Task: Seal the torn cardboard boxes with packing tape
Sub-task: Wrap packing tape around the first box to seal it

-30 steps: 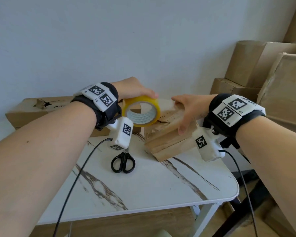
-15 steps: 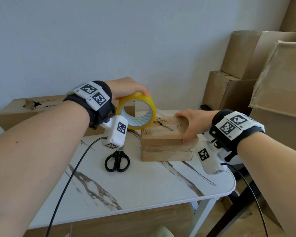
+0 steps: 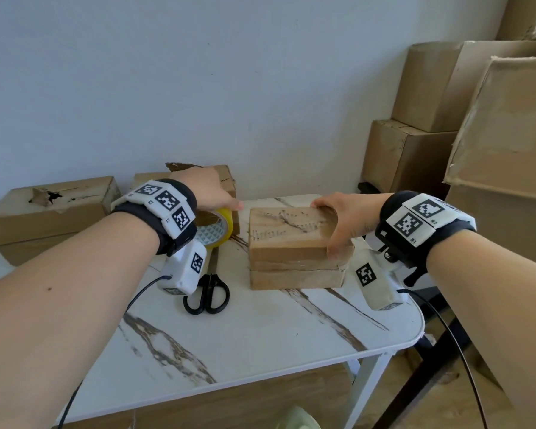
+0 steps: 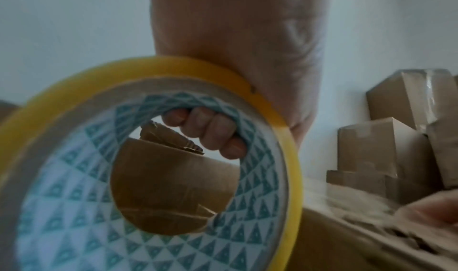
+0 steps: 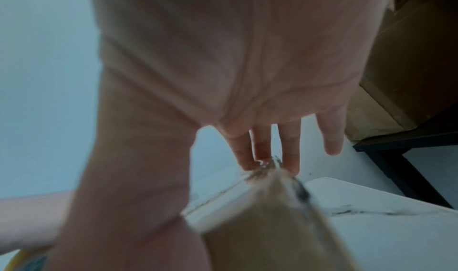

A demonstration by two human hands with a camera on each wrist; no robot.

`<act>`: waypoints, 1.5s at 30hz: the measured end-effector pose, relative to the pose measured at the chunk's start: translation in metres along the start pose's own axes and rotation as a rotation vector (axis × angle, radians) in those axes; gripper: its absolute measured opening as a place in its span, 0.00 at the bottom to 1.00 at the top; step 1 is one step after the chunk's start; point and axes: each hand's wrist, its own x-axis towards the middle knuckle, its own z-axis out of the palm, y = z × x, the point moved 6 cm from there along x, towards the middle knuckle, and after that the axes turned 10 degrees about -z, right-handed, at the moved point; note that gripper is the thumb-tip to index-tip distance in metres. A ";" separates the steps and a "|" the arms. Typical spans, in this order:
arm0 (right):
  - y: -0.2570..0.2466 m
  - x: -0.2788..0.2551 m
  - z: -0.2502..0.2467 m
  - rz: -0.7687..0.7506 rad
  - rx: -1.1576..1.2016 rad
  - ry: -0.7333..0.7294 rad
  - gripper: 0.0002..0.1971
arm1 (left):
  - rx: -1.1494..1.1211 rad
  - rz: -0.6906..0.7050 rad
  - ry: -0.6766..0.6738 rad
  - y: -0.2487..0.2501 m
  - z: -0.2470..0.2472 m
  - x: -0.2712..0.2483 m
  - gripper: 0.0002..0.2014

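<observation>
On the marble table (image 3: 260,342) two small cardboard boxes are stacked. The top box (image 3: 285,230) has a ragged tear across its lid; the lower box (image 3: 294,278) lies flat under it. My right hand (image 3: 347,218) grips the top box's right end, thumb on the near face and fingers over the far edge; the right wrist view shows the fingers (image 5: 287,148) reaching past the blurred box (image 5: 267,216). My left hand (image 3: 211,193) holds a yellow tape roll (image 3: 222,230) just left of the stack, fingers (image 4: 210,130) curled through the roll's (image 4: 37,118) core.
Black scissors (image 3: 208,294) lie on the table near my left wrist. A long torn box (image 3: 50,205) and another torn box (image 3: 228,178) sit at the back left against the wall. Large boxes (image 3: 446,88) are piled at the right, beyond the table's rounded edge.
The box stack went from tilted and skewed to flat and square on the table. My left hand lowered the tape roll beside it. My right hand stayed on the top box.
</observation>
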 end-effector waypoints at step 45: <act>0.004 0.026 0.023 0.081 0.266 0.361 0.22 | 0.116 0.244 0.048 0.053 0.037 -0.024 0.24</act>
